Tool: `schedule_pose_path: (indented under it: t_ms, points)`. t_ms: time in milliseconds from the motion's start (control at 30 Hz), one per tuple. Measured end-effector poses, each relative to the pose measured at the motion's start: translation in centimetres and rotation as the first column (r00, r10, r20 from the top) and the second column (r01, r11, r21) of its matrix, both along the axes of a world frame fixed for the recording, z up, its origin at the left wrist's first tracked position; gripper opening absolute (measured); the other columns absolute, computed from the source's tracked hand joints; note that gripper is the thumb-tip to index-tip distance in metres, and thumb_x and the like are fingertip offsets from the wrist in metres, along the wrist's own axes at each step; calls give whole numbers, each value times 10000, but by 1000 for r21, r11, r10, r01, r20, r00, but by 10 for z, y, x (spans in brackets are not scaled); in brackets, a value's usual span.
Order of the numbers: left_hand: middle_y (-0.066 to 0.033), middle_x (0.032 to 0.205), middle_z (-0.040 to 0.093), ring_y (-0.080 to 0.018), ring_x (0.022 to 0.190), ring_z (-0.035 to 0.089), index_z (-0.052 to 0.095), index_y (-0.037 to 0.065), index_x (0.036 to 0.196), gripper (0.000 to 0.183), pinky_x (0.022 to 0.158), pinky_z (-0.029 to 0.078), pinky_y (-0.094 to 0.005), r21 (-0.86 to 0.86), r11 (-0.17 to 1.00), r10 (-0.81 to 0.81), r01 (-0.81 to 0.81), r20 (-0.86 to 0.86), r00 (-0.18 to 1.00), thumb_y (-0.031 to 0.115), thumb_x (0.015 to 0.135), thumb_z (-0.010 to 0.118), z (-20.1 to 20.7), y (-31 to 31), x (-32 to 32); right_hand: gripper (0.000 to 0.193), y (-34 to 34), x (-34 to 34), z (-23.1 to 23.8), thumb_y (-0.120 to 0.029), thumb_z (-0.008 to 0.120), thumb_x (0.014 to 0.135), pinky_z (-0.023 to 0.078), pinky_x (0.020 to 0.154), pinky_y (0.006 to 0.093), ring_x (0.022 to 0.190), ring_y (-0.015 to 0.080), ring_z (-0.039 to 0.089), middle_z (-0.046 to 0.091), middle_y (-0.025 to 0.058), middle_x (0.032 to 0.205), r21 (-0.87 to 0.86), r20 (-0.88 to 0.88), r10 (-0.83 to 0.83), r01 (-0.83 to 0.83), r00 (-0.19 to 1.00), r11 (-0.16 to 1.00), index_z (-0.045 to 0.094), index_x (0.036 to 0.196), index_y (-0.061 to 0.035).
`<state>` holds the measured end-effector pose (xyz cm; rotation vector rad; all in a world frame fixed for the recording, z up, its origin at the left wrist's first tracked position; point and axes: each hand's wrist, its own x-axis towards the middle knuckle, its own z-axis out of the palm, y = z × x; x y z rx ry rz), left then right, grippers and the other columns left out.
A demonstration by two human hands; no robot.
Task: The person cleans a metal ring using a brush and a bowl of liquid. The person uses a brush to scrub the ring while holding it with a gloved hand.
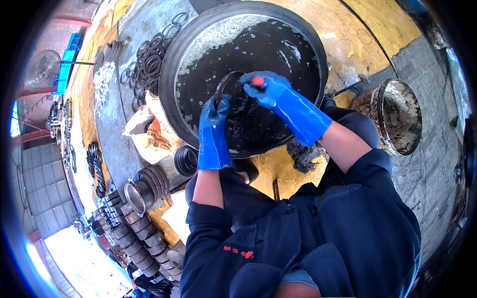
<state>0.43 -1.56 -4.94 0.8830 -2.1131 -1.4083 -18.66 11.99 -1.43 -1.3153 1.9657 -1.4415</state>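
Your left hand [214, 115], in a slick blue rubber glove, gripped the lower edge of a thin dark metal ring [227, 88] held upright over the wide round basin [171, 74] of black, foam-flecked liquid. Your right hand [263, 88], gloved alike, pinched a small red piece [257, 81] against the ring's upper rim. Loose dark rings [149, 62] lay piled on the gritty floor left of the basin; a crusted bucket [397, 116] stood to its right.

The single head-worn fisheye view looked steeply down from above the person's chest, close over both forearms entering from six o'clock. It faced a wide black basin [198, 64] at twelve o'clock; straight floor edges bent toward the dark round rim.
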Motion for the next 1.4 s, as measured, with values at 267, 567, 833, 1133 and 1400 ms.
schedule_pose_path:
  t_ms: [267, 567, 833, 1133, 1400]
  points:
    - [-101, 903, 704, -192, 827, 656, 693, -5, 1024, 239, 742, 520, -322, -179, 983, 34, -32, 8, 999, 209, 936, 632, 9, 15, -9, 301, 1, 2, -23, -241, 686, 868, 535, 840, 359, 935, 243, 687, 712, 102, 1058, 402, 198, -39, -45, 979, 915, 686, 1153, -146]
    - [-98, 1037, 698, -164, 904, 645, 668, -9, 1090, 221, 801, 514, -301, 97, 977, 204, -189, -178, 963, 168, 967, 618, 15, 23, -5, 237, 12, 4, -23, -207, 717, 872, 523, 757, 293, 800, 148, 652, 712, 56, 949, -37, 919, 94, -154, 383, 987, 721, 1004, -10]
    - [-164, 1250, 633, -312, 1117, 632, 548, 23, 1262, 321, 950, 527, -477, 734, 680, 434, -13, -388, 813, 208, 999, 563, 25, 7, -4, 448, 7, -11, -17, -439, 734, 866, 496, 865, 324, 943, 150, 633, 715, 99, 1002, 317, 608, -72, -159, 790, 935, 713, 1093, -54]
    - [-158, 1241, 642, -319, 1090, 647, 549, 37, 1302, 529, 930, 519, -392, -379, 906, 217, -190, 30, 976, 182, 836, 751, 30, 1, 1, 345, 6, -16, 13, -427, 701, 832, 527, 814, 410, 894, 302, 690, 720, 119, 965, 500, 48, 145, -150, 988, 853, 721, 1052, -162]
    - [-147, 1089, 692, -355, 1019, 650, 663, 64, 1130, 277, 873, 510, -384, -455, 801, -115, 388, 519, 847, 221, 903, 641, 45, 18, -8, 317, 0, -14, 24, -323, 687, 831, 540, 831, 434, 1067, 305, 653, 690, 80, 1093, 722, -417, 522, -78, 744, 688, 684, 1126, -207]
